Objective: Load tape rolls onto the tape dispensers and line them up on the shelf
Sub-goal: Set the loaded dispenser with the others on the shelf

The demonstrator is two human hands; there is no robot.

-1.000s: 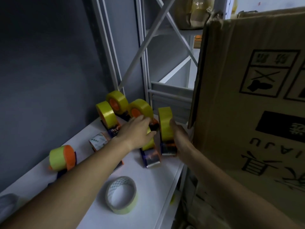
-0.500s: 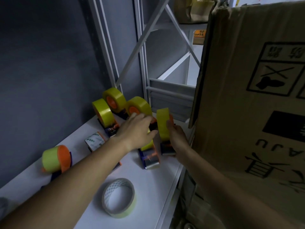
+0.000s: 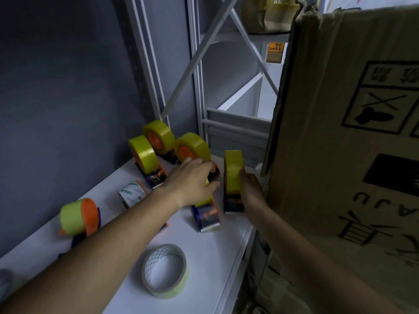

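1. Yellow tape dispenser (image 3: 205,209) near the shelf's (image 3: 204,252) right edge: our left hand (image 3: 192,180) curls over it, gripping.
2. Our right hand (image 3: 250,189) clasps the upright dispenser (image 3: 233,177) just beside it.

A single view — a wide-angle camera worn on the person's head — looks forward and steeply down onto a white shelf (image 3: 204,264) from above and slightly from its open front edge. It sits close: both forearms enter from the bottom edge and reach away into the frame. The grey wall (image 3: 63,98) fills the left side, the shelving uprights (image 3: 197,87) bend with the lens toward the top centre, and a cardboard box (image 3: 340,132) — very near the camera — blocks most of the right.
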